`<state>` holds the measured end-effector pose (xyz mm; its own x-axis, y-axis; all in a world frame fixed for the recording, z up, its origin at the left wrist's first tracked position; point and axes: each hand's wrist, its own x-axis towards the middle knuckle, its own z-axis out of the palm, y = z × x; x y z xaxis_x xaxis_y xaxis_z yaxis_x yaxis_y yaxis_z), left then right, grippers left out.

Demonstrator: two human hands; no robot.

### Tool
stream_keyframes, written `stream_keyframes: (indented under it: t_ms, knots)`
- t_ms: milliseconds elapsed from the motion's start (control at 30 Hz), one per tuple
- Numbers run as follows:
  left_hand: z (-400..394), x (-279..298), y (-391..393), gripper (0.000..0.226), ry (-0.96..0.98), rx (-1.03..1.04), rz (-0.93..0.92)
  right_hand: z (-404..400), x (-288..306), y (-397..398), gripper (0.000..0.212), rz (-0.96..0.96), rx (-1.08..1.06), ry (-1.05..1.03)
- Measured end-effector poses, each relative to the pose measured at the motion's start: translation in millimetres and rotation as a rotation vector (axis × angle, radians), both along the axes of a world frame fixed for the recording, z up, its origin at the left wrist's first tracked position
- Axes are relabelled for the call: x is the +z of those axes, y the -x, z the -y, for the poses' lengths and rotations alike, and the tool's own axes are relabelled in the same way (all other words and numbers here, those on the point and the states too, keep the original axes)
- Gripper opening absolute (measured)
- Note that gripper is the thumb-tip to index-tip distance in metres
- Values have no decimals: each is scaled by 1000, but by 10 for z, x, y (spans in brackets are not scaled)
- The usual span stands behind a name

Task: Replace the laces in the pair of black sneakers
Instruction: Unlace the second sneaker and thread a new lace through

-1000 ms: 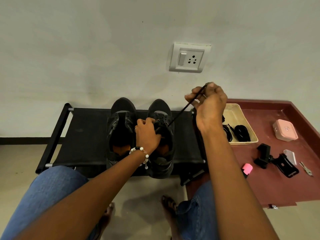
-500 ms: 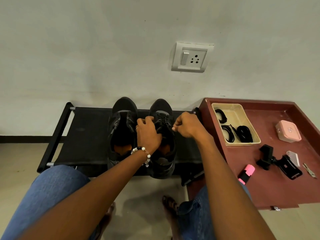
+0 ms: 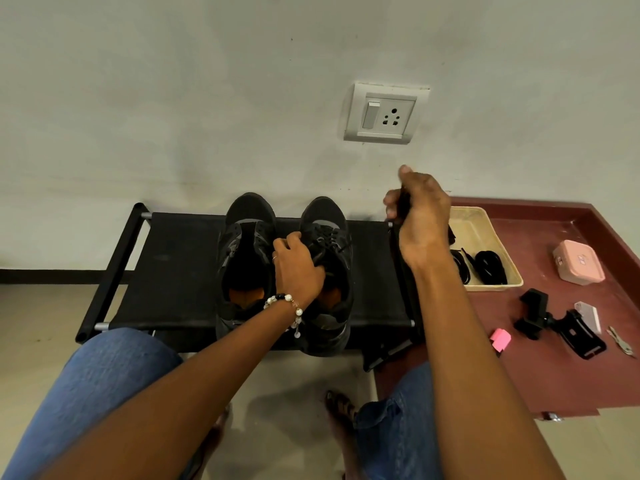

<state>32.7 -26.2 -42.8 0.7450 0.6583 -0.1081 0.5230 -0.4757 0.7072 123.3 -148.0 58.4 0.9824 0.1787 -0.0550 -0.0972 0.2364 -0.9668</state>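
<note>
two black sneakers (image 3: 284,268) side by side, toes toward wall.

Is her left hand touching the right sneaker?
Touching. The head view shows the left hand gripping the laced top of the right sneaker, fingers curled onto it.

Head-worn view (wide-angle) looks forward and down, close over the black bench (image 3: 180,271).
</note>
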Motion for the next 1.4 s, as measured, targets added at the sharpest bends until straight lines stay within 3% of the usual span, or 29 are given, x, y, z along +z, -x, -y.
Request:
stream_keyframes:
  t_ms: [100,133,200,300,467,667,900,967,1100,1233,1333,1400]
  knots:
    - [-7,-11,-9,69,27,4,-10,-71,-217,3,32,244,197,822]
    - [-7,-15,-12,67,32,6,-12,-98,-279,8,34,280,297,1022]
    - [-4,-27,-18,63,29,0,-13,-148,-344,41,27,269,497,1207]
    - [3,-42,-23,56,10,-8,-25,-191,-334,93,20,248,607,1269]
    - [19,-56,-33,45,-26,-5,-40,-154,-198,90,32,247,488,1194]
    - [42,-64,-45,43,-66,-6,-73,-12,-107,54,21,143,427,1023]
    - [38,-52,-33,44,-88,-33,-77,-14,-112,92,28,133,346,1031]
    - [29,-46,-27,44,-67,-29,-67,-12,-102,86,30,185,329,1116]
    - [7,-18,5,47,-27,-58,-29,-10,-11,88,40,263,354,1498]
    - [-36,82,89,58,-69,-122,43,-39,106,185,26,286,408,1558]
    - [-98,217,176,45,-108,-173,71,-86,122,206,16,353,405,1619]
    - [-132,275,237,35,-93,-193,57,-104,104,200,19,401,352,1632]
